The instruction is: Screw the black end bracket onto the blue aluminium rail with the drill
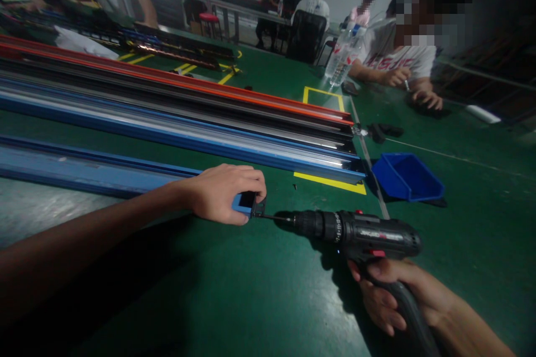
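Note:
Fingers curled over its end, my left hand (pixel 228 192) grips a long blue metal profile (pixel 125 175) that lies on the green table. A small black end piece (pixel 258 207) sits at the profile's tip, just beyond my fingertips. My right hand (pixel 397 295) is wrapped round the handle of a black cordless drill (pixel 368 234) with red details. The drill lies nearly level and points left. Its long thin bit (pixel 274 217) reaches the black end piece; the exact contact point is too small to make out.
Several long profiles, blue, black and orange (pixel 251 95), lie side by side beyond my left hand. A blue plastic bin (pixel 406 178) stands to their right. Water bottles (pixel 345 56) stand farther back. A co-worker's hands (pixel 419 89) are across the table at the right; other people sit behind.

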A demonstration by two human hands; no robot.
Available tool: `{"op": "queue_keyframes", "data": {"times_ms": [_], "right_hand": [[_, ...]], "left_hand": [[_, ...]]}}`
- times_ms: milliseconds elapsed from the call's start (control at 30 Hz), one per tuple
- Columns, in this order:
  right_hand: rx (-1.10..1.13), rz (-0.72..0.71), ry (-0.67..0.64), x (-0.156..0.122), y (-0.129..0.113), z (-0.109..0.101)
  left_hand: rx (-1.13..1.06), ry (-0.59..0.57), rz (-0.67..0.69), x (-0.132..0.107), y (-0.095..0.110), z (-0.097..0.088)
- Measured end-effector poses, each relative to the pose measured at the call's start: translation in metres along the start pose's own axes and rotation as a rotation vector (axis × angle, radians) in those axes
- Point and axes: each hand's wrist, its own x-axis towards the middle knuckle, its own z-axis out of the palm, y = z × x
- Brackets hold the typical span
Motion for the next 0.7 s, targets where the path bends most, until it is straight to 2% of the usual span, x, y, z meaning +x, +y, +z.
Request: {"op": "queue_keyframes", "data": {"times_ms": [700], "right_hand": [[-0.038,0.007,-0.022,0.0015,-0.0001,-0.0015]], "left_hand": [[0.016,0.006,0.005,-0.0008,0.002,-0.0012]]}}
